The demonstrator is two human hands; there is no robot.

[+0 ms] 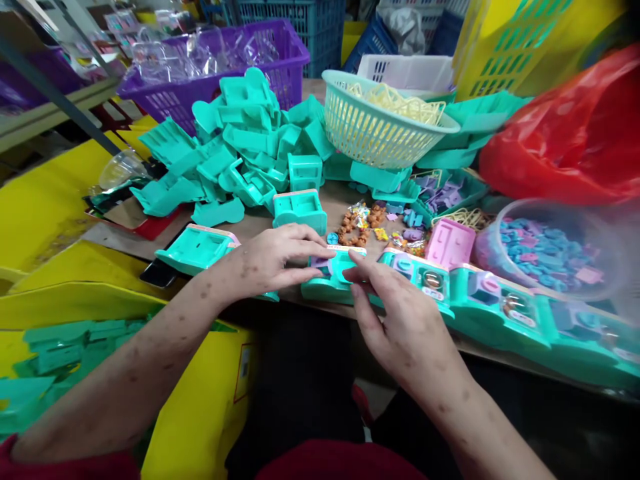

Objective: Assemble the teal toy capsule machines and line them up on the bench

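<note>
At the table's front edge sits a teal plastic toy shell (325, 291) with a printed pink strip along its back. My left hand (273, 259) reaches over its left half, fingertips closed on a small purple plastic part (320, 264) in the left compartment. My right hand (400, 303) is bent around the shell's right side, with thumb and forefinger at its edge. To the right stands a row of filled teal shells (425, 280), each with a purple knobbed part and a brown piece under a clear window. Left of my hands lies an unfilled teal shell (200, 248).
Many teal shells are heaped (250, 140) behind my hands. A purple basket (295, 60) holds clear plastic parts; a pale green basket (385, 133) holds cream frames. Brown pieces (350, 230), a tub of blue and pink parts (550, 250) and a red bag (565, 133) are at right.
</note>
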